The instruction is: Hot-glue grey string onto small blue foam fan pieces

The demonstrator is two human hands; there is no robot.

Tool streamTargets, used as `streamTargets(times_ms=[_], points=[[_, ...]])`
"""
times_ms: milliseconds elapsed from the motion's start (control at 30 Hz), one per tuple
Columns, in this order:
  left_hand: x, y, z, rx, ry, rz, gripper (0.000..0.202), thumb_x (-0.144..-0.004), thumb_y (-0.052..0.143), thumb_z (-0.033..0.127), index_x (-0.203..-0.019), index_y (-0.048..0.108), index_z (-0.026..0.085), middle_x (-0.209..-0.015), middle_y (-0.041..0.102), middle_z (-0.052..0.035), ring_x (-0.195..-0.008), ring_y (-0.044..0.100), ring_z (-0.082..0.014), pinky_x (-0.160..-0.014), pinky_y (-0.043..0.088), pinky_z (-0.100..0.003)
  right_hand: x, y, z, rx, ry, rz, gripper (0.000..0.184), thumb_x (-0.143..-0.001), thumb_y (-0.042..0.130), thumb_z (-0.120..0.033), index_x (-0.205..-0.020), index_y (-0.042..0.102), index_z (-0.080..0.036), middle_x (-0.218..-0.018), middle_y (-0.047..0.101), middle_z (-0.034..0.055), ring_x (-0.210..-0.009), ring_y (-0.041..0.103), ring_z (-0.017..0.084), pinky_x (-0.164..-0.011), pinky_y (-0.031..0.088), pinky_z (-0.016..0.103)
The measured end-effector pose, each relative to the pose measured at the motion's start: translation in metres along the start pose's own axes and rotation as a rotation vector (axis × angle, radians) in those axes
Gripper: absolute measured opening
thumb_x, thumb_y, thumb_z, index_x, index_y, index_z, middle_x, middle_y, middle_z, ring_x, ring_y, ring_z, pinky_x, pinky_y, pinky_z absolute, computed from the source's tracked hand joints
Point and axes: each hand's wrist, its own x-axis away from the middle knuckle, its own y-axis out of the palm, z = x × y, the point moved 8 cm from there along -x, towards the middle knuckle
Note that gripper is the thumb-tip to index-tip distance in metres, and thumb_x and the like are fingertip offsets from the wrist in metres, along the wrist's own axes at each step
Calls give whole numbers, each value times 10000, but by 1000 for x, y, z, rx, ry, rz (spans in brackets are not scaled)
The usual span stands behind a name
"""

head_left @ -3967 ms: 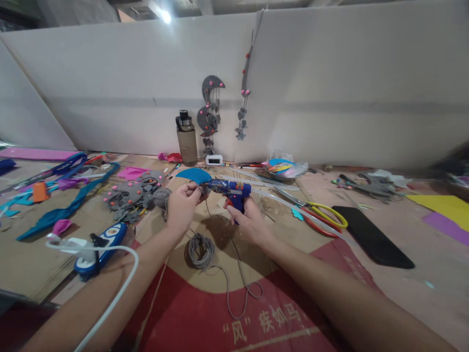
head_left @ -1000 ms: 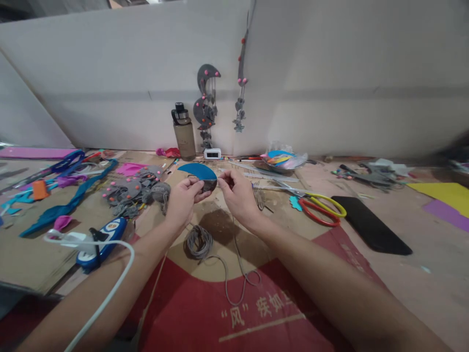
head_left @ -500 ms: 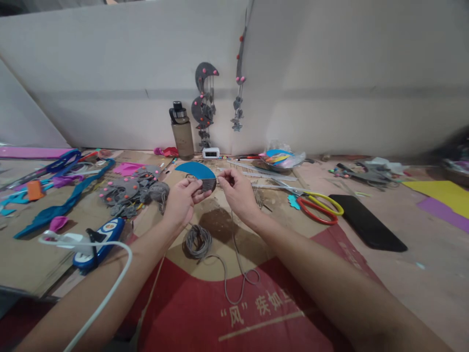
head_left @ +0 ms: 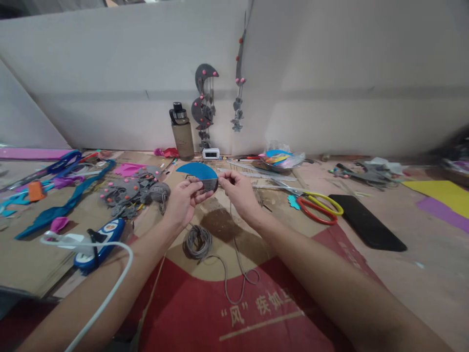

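My left hand (head_left: 183, 200) grips a curved blue crescent piece (head_left: 200, 170) above the cardboard, thumb on top and fingers beneath. Grey cord (head_left: 210, 185) covers the lower part of this piece, close to the fingertips. At the crescent's right end, my right hand (head_left: 238, 191) is closed in a pinch on the cord, which hangs from it to the cardboard. The loose cord (head_left: 236, 252) curves over the red print and leads toward a small coil of grey cord (head_left: 198, 242) below my left hand.
Left lie a grey yarn ball (head_left: 160, 192), grey cut pieces with coloured dots (head_left: 124, 190) and a blue power strip (head_left: 98, 247). Scissors (head_left: 318, 205) and a black phone (head_left: 366, 222) lie right. A bottle (head_left: 182, 134) stands by the wall, under hanging grey crescents (head_left: 203, 78).
Both hands and the blue crescent stay almost in place, shifting very slightly right. The hanging cord below my right hand has moved a little.
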Motion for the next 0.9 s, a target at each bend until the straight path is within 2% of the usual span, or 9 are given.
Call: streamTargets(times_ms=[167,633,900], points=[[-1,1,0,-2,-3,-8,172,-624,703,169,-679,543,137,-638,594,22,-637,618,-103,-764,552,-330,0,0,2,-8,21,-2,167,-725,551,-343,-756,598,-185,-634,499,-27,-560,396,98,-550,342,245],[-7,-6,-5,-27,-28,20,112,-671,665,185,-699,579,118,-703,631,-24,-628,610,-100,-636,556,-242,3,13,8,-205,126,-120,191,-687,591,-372,-709,559,-186,-623,463,-42,-509,347,70,-474,280,218],[-8,-9,-7,-17,-53,32,111,-675,664,184,-680,572,122,-644,605,-3,-561,579,-78,-596,548,-215,9,18,7,-197,107,-132,202,-719,569,-381,-702,537,-183,-619,437,-42,-502,333,66,-467,273,213]])
